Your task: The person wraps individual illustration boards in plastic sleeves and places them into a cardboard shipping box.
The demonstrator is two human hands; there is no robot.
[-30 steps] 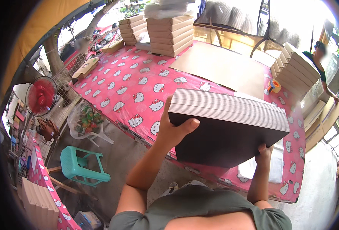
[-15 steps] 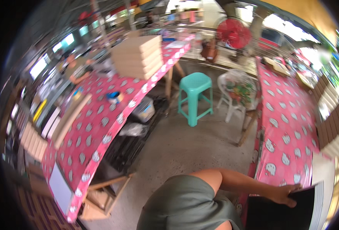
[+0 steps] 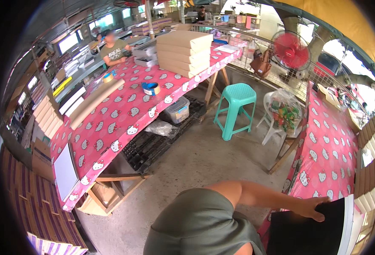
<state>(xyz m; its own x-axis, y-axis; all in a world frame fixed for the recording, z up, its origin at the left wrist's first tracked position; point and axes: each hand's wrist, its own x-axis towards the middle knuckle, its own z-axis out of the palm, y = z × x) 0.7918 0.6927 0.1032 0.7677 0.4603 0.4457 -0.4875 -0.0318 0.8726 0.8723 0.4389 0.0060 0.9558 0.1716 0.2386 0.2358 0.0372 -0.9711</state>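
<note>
My left hand (image 3: 313, 208) reaches to the lower right across my body. It grips the edge of a flat, black-topped stack (image 3: 305, 230), with the thumb on the dark top and the fingers at the far edge. A pale edge shows along the stack's right side. Its lower part runs out of view, and I cannot make out exactly what it is. Beneath my hand and beyond it stretches the right table (image 3: 323, 158), covered in pink patterned plastic. My right hand is not in view.
Across the aisle, a long pink-covered table (image 3: 99, 146) carries brown-wrapped stacks (image 3: 183, 53), tape rolls (image 3: 151, 88) and a white board (image 3: 67, 171). A green stool (image 3: 235, 108), a white chair (image 3: 269, 117) and a red fan (image 3: 291, 50) stand farther off. A person (image 3: 114, 50) sits beyond the left table.
The view has swung left and steadied, so the room shifts rightward and looks sharper. My left hand stays on the black-topped stack, nearly in place.
</note>
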